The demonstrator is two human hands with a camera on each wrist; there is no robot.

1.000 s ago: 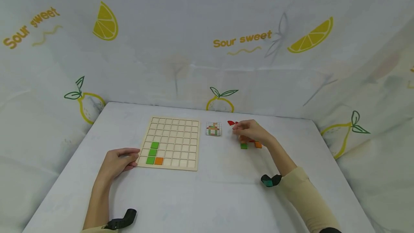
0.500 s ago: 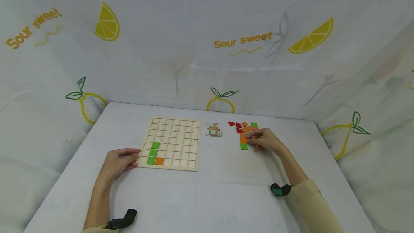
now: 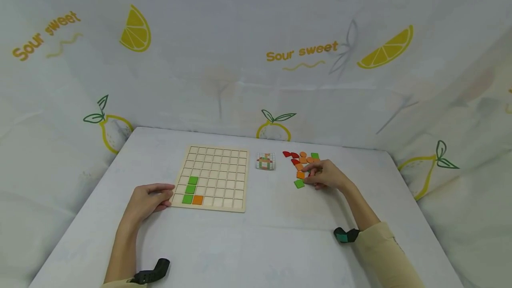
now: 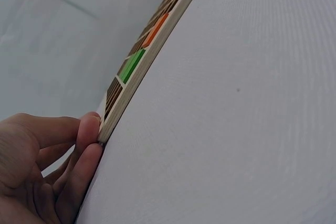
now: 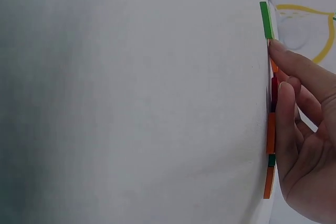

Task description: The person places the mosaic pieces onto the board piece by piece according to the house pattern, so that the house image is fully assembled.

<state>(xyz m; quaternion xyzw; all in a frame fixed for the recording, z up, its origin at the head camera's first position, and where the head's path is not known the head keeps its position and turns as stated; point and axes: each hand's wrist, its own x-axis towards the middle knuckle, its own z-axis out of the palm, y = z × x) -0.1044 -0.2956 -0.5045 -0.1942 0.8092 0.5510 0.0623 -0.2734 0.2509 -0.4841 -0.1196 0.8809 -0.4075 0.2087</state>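
One white tabletop [image 3: 248,248] bears a pale wooden gridded board [image 3: 220,174], my centre for the clock. Between eight and nine o'clock my left hand [image 3: 146,199] lies loosely bent, fingertips touching the board's edge near its corner. Toward three, my right hand [image 3: 325,175] reaches over loose pieces with thumb and forefinger apart. Nearer, past two, lies a printed white picture card [image 3: 266,161]. On the board, three green square tiles [image 3: 190,189] line up toward eight, one orange square tile [image 3: 198,200] toward seven. Just beside my right fingertips sits a loose orange square [image 3: 301,175]; whether I touch it I can't tell. From it, a loose green square [image 3: 299,184] is at six, flat red rounded wedges [image 3: 294,155] around eleven, small orange discs [image 3: 302,154] at twelve and one.
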